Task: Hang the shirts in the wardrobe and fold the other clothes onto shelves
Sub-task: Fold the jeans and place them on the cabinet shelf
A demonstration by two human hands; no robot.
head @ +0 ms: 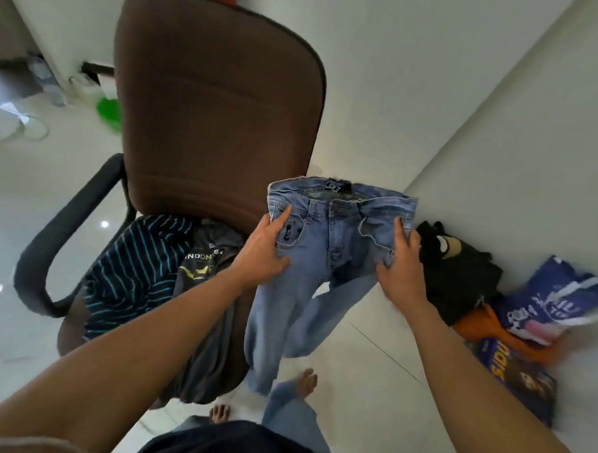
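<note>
A pair of light blue jeans [327,248] hangs in the air in front of me, waistband up, legs dangling toward the floor. My left hand [265,250] grips the waist at its left side, and my right hand [398,265] grips the right side. On the seat of the brown office chair [210,102] lie a dark shirt with teal stripes [134,270] and a grey shirt with yellow print [205,290] that drapes over the seat's front edge.
Along the white wall at the right, a pile on the floor holds black clothing [460,274], an orange piece [481,326] and blue printed bags [554,306]. A green container [109,110] and clear jars stand at the far left. My bare feet [306,384] are on the white tiles.
</note>
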